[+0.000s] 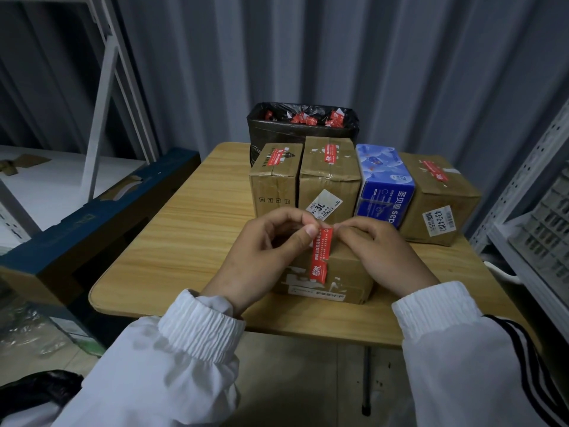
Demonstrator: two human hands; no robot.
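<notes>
A brown cardboard box (pixel 345 272) lies on the wooden table (pixel 191 235) right in front of me. A red sticker strip with white print (pixel 320 257) runs over its top and down its near face. My left hand (pixel 268 251) pinches the strip's upper end between thumb and forefinger. My right hand (pixel 378 254) has its fingertips at the same upper end, on the box's top edge; whether it pinches the strip or only presses there is hidden.
Behind stand three brown boxes (pixel 274 180), (pixel 329 177), (pixel 437 198) with red stickers and a blue tissue pack (pixel 385 186). A black-lined bin (pixel 301 124) holds several red sticker scraps. Metal shelving (pixel 523 204) stands right, a blue-edged carton (pixel 92 223) left.
</notes>
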